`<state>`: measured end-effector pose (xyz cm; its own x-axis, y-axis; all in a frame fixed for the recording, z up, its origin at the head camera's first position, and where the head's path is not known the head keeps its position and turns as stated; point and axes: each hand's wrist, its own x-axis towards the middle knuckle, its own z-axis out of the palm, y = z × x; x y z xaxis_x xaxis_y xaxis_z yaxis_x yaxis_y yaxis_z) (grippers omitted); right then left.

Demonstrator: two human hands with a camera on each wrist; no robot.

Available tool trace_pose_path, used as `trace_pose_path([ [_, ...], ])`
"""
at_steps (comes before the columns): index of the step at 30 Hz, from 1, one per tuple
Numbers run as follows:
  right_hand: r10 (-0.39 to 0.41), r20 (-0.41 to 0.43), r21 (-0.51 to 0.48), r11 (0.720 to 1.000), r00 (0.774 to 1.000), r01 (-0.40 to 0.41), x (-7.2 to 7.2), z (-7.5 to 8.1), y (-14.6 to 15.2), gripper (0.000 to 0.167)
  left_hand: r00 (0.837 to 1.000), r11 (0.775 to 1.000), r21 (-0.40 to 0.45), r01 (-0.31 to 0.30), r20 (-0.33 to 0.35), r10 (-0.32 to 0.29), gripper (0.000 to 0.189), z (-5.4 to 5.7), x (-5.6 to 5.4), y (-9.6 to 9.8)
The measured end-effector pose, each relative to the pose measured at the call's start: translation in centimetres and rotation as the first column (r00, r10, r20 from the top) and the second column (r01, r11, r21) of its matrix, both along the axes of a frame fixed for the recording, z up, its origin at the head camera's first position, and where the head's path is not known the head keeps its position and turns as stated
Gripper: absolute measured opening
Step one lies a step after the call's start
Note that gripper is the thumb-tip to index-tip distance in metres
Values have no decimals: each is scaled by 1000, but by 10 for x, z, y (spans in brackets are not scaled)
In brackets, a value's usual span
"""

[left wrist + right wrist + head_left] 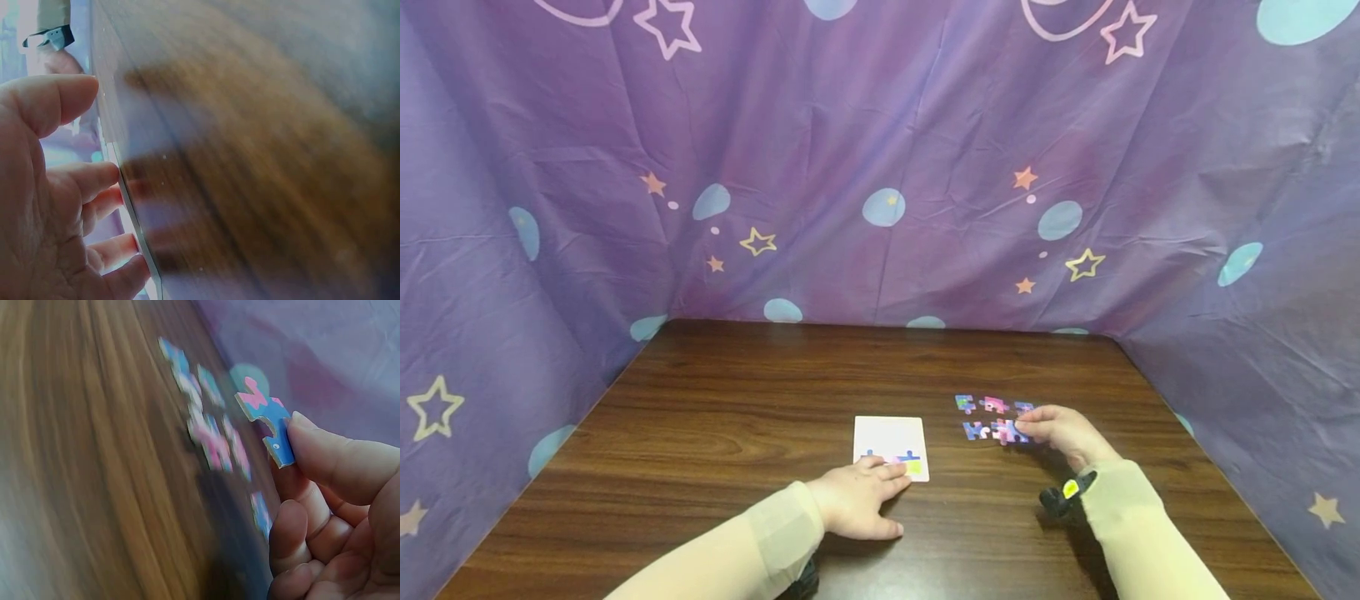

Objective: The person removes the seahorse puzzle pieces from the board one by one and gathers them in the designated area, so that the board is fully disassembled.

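My left hand point(859, 498) lies with spread fingers on the near edge of a white square puzzle board point(889, 433). Blue, pink and yellow puzzle pieces point(913, 466) show along the board's near side, partly hidden under the fingers. The left wrist view catches those fingertips touching the thin board edge point(139, 234). Over on the right, my right hand point(1070, 433) pinches a blue and pink puzzle piece point(279, 428) between thumb and fingers, raised off the table. Beneath and beside it lie several loose pieces, among them a pink one point(995, 405) and a blue one point(973, 431).
The brown wood-grain table point(737, 392) extends around the board and pieces. A purple curtain point(820, 167) with stars and blue ovals encloses the back and both sides. A black strap point(1063, 496) sits at the right wrist, below the sleeve cuff.
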<state>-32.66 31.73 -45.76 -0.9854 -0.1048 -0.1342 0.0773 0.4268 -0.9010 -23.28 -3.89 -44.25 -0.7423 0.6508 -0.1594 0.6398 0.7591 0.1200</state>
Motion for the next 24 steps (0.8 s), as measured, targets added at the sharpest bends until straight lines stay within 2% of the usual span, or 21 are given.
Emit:
trace_pose_path([
  [10,-23,24,161,987,999,19,-1,3,31,20,1000,1000,4,-4,14,4,70,2,0,0],
  [13,-9,6,197,980,1000,8,-2,4,32,23,1000,1000,5,-5,17,5,70,1,0,-1],
  [24,-59,-32,295,953,998,66,-4,-4,31,29,1000,1000,2,-3,17,3,70,1,-1,-1],
])
